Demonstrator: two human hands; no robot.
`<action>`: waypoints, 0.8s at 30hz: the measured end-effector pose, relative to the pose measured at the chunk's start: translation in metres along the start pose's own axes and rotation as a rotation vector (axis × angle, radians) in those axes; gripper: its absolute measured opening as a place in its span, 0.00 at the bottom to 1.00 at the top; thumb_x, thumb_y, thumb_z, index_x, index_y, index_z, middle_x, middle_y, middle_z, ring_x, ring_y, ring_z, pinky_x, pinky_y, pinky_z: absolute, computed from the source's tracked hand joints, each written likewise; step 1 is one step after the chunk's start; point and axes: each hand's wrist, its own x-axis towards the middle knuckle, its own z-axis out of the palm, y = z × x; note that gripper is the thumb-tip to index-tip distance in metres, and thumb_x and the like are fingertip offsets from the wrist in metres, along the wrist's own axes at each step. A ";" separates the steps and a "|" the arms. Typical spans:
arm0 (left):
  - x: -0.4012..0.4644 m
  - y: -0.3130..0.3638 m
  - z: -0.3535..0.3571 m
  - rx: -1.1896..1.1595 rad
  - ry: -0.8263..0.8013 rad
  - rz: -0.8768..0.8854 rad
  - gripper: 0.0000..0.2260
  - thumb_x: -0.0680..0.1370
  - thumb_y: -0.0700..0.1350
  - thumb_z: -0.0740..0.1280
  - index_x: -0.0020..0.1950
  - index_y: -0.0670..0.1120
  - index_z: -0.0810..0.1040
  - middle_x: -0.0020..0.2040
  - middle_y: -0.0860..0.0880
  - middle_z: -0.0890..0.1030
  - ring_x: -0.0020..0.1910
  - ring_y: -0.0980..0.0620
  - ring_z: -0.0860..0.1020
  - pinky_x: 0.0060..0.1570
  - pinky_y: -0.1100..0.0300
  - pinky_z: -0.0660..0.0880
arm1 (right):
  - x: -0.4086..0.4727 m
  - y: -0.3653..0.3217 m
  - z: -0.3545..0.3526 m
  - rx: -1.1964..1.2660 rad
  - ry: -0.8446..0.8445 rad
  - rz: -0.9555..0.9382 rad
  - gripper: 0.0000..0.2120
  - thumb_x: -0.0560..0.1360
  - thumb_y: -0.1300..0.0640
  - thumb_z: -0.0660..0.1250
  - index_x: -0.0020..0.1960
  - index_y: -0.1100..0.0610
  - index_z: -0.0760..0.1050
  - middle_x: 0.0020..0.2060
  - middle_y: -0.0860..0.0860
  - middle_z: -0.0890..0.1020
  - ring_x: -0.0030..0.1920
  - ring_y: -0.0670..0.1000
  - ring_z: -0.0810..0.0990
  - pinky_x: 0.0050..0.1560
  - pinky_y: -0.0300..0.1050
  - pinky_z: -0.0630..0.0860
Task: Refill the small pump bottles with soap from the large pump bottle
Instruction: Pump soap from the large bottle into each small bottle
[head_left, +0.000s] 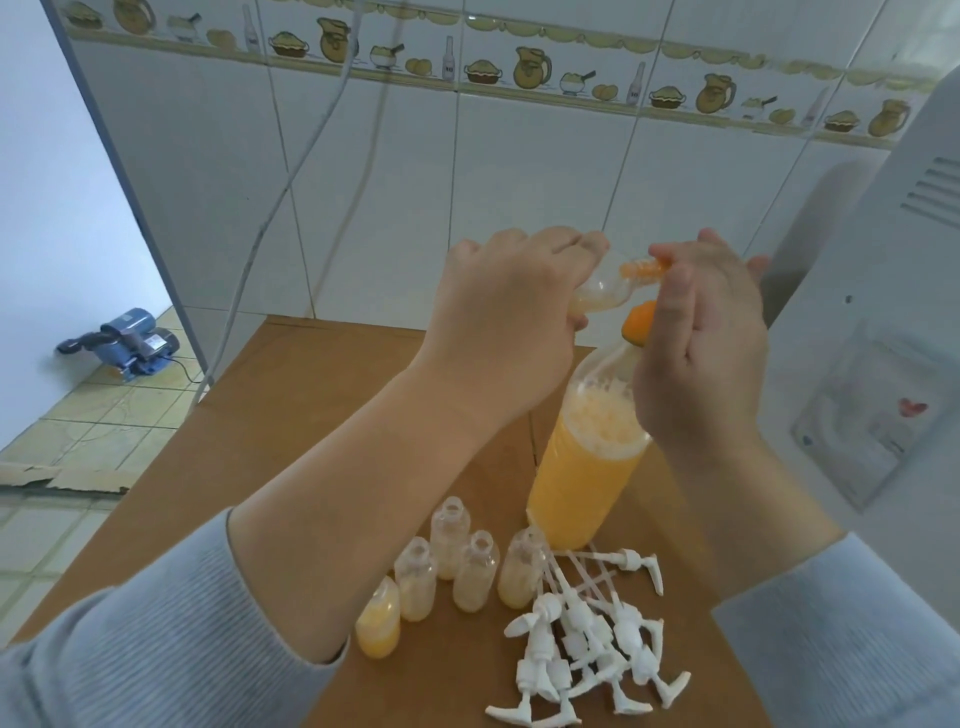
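Filling step. Left hand grips a small bottle, tipped on its side with its neck at the orange spout. Right hand, fingers loosely curled, rests on the pump head of the large bottle; the grip itself is hidden. Next, judged: press the pump, keeping neck and spout aligned. Five open small bottles and loose white pumps stand near on the brown tabletop; tiled wall behind.
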 end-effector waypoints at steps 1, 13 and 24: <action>0.001 0.001 0.000 0.005 0.012 -0.005 0.23 0.74 0.45 0.69 0.69 0.50 0.70 0.63 0.53 0.77 0.57 0.47 0.76 0.52 0.50 0.68 | 0.002 0.001 0.000 0.008 0.008 0.004 0.24 0.81 0.51 0.46 0.59 0.62 0.76 0.57 0.55 0.79 0.67 0.51 0.68 0.70 0.61 0.59; 0.004 -0.002 0.011 -0.006 -0.078 -0.024 0.24 0.76 0.47 0.67 0.72 0.51 0.66 0.67 0.55 0.73 0.62 0.49 0.73 0.57 0.51 0.67 | -0.003 0.019 0.009 -0.063 -0.061 -0.024 0.22 0.81 0.53 0.47 0.62 0.62 0.74 0.58 0.55 0.79 0.67 0.53 0.70 0.75 0.51 0.51; 0.003 0.003 0.010 -0.034 -0.060 -0.009 0.24 0.76 0.46 0.68 0.71 0.52 0.67 0.66 0.55 0.75 0.60 0.49 0.74 0.56 0.51 0.68 | -0.013 0.014 0.007 -0.141 -0.014 -0.024 0.24 0.82 0.49 0.45 0.64 0.63 0.71 0.60 0.57 0.76 0.70 0.55 0.66 0.75 0.44 0.44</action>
